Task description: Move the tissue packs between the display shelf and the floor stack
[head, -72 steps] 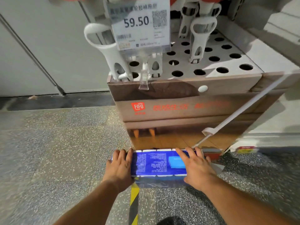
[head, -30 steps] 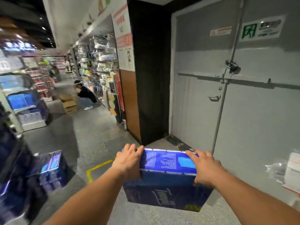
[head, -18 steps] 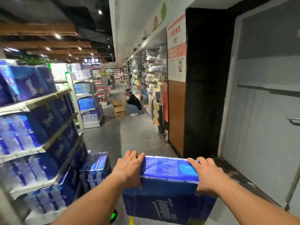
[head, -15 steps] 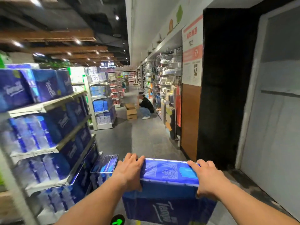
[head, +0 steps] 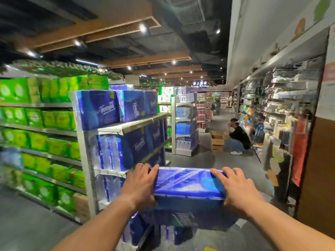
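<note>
I carry a large blue tissue pack (head: 188,185) at chest height, its shiny top facing me. My left hand (head: 140,185) grips its left end and my right hand (head: 237,190) grips its right end. Straight ahead to the left stands the display shelf (head: 126,126), with more blue tissue packs (head: 101,107) on its top level and on the levels below. More blue packs (head: 143,230) sit low down by the shelf's foot, partly hidden under the pack I hold.
Green packs (head: 36,120) fill the long shelving on the left. A crouching person (head: 237,138) and cardboard boxes (head: 217,141) are down the aisle. A rack of hanging goods (head: 282,113) lines the right wall beside a brown panel (head: 315,169).
I lifted the pack off the floor with both hands and turned left with it. The grey doors have left the view, and the blue tissue shelf is now close in front.
</note>
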`<state>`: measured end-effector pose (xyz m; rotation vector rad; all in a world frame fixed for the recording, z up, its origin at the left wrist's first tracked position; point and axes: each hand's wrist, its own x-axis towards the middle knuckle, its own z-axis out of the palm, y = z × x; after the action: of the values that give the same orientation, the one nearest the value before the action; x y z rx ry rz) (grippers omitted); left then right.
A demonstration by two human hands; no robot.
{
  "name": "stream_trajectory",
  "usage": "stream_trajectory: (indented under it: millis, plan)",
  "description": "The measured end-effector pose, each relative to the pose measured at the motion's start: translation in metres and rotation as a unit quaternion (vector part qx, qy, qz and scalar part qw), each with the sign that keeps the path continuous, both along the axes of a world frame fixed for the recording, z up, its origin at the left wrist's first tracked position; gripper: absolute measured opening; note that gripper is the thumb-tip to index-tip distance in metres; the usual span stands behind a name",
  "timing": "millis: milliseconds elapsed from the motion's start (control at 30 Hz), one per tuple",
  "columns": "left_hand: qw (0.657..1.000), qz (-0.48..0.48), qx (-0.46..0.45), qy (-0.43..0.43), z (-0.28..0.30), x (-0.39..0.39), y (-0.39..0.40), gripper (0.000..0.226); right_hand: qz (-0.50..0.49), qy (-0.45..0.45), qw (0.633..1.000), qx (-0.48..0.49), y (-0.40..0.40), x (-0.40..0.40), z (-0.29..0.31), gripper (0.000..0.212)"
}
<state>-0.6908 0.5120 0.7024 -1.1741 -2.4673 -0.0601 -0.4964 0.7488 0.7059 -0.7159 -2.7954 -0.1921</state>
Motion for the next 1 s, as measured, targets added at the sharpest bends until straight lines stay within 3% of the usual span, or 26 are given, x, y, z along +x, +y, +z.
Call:
stream_trajectory:
  millis: [233,400,567,767,1000]
  plan:
    - [0.989,0.06,0.083,0.102,0.052,-0.125,0.044,0.111,0.047,0.084,0.992,0.078,0.061,-0.147,0.05,0.113]
    - [0.975,0.099,0.1,0.174,0.098,-0.202,0.078,0.112,0.078,0.138,0.982,0.1,0.106,-0.238,0.092,0.096]
    - [0.954,0.133,0.136,0.23,0.133,-0.262,0.107,0.117,0.127,0.193,0.965,0.124,0.153,-0.326,0.125,0.098]
    - [0.922,0.216,0.169,0.275,0.164,-0.311,0.113,0.109,0.233,0.252,0.924,0.168,0.186,-0.445,0.172,0.102]
    - [0.865,0.345,0.158,0.328,0.201,-0.366,0.086,0.105,0.358,0.291,0.872,0.161,0.162,-0.578,0.224,0.099]
